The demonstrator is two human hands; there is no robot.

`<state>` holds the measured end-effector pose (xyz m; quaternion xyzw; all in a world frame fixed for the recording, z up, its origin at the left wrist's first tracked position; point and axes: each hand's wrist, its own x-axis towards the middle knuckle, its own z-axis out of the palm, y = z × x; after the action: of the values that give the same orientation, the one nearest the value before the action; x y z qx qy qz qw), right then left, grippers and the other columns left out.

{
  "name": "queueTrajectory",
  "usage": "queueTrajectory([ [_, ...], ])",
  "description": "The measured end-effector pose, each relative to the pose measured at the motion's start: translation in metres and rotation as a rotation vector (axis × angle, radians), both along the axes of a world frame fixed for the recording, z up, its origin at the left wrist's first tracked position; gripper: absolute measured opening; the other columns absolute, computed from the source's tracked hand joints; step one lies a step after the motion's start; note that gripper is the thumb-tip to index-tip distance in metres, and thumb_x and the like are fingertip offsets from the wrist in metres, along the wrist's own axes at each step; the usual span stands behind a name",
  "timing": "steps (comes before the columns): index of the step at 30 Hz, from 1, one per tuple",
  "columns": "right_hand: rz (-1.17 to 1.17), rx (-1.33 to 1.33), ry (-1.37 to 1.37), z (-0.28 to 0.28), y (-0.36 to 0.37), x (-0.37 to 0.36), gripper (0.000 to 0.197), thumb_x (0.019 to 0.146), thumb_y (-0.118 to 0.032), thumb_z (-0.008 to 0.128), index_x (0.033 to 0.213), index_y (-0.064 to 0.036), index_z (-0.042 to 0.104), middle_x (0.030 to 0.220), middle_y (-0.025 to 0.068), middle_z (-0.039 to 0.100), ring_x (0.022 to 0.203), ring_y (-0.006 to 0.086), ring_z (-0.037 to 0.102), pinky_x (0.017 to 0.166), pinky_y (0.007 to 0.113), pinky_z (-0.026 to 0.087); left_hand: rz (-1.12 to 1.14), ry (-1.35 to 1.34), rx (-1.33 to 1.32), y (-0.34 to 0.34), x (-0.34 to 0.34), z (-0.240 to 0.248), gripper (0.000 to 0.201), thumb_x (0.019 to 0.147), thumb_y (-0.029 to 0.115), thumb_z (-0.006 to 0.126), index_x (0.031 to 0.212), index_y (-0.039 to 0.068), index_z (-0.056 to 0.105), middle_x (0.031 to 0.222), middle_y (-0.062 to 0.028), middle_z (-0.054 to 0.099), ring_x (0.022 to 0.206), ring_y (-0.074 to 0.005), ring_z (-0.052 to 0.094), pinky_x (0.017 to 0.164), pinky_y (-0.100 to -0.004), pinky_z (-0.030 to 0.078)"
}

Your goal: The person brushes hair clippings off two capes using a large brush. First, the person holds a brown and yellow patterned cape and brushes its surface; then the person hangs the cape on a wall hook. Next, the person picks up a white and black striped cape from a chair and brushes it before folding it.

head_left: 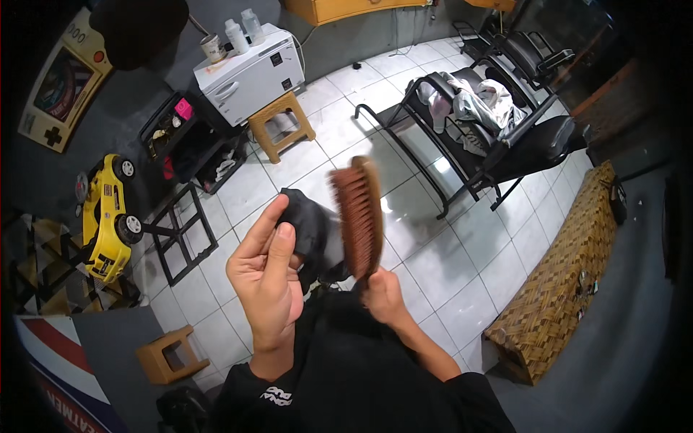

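My right hand point(385, 296) grips the dark handle of a wooden brush point(373, 209), which stands upright with its reddish-brown bristles facing left. My left hand point(271, 281) is raised beside it, palm toward me, with the thumb and index finger up. Behind those fingers is a dark, smooth, soft-looking piece point(310, 225); its exact kind does not show. The left fingers appear to pinch it, though the other fingers are mostly hidden. The bristles are close to its right side; whether they touch it I cannot tell.
Black padded chairs point(498, 137) with a pale cloth point(491, 105) stand at the far right. A woven bench point(556, 267) lies at the right. At the left are a white cabinet point(249, 76), brown stools point(281, 126), a black frame point(184, 234) and a yellow toy car point(108, 216).
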<state>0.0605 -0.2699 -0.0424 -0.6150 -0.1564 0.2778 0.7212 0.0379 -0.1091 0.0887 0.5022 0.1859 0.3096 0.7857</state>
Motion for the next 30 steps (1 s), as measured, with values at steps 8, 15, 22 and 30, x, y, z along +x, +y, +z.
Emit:
queueTrajectory([
  [8, 0.101, -1.039, -0.252, -0.203, -0.028, 0.007, 0.049, 0.096, -0.037, 0.035, 0.09, 0.0039, 0.061, 0.083, 0.0282, 0.062, 0.081, 0.0446, 0.06, 0.071, 0.051, 0.046, 0.036, -0.15, -0.006, 0.004, 0.006, 0.012, 0.029, 0.089, -0.001, 0.053, 0.118, -0.005, 0.056, 0.109, -0.0149, 0.063, 0.094, -0.0181, 0.064, 0.082, -0.0292, 0.054],
  [15, 0.196, -1.018, -0.219, -0.231, -0.049, 0.008, 0.06, 0.096, -0.045, 0.033, 0.076, 0.0043, 0.061, 0.077, 0.0254, 0.062, 0.076, 0.0402, 0.061, 0.069, 0.046, 0.046, 0.052, -0.108, -0.025, 0.005, 0.012, 0.002, 0.035, 0.09, 0.0, 0.052, 0.125, -0.003, 0.051, 0.112, -0.0113, 0.062, 0.098, -0.0167, 0.061, 0.09, -0.0327, 0.049],
  [22, 0.005, -0.134, -0.19, -0.005, 0.012, 0.008, 0.039, 0.099, -0.032, 0.035, 0.08, -0.0007, 0.046, 0.062, 0.0124, 0.046, 0.054, 0.0224, 0.043, 0.054, 0.035, 0.038, 0.017, -0.148, -0.023, 0.003, 0.013, 0.0, 0.045, 0.09, 0.0, 0.052, 0.134, 0.0, 0.041, 0.11, -0.0085, 0.062, 0.098, -0.0157, 0.061, 0.088, -0.0373, 0.051],
  [30, 0.097, -0.923, -0.367, -0.167, 0.0, 0.038, 0.044, 0.096, -0.037, 0.037, 0.09, 0.0013, 0.059, 0.082, 0.0264, 0.061, 0.078, 0.045, 0.059, 0.07, 0.052, 0.045, 0.044, -0.214, 0.025, 0.005, 0.01, 0.021, 0.042, 0.09, -0.003, 0.049, 0.132, -0.001, 0.044, 0.111, -0.0114, 0.061, 0.094, -0.0165, 0.064, 0.081, -0.0334, 0.057],
])
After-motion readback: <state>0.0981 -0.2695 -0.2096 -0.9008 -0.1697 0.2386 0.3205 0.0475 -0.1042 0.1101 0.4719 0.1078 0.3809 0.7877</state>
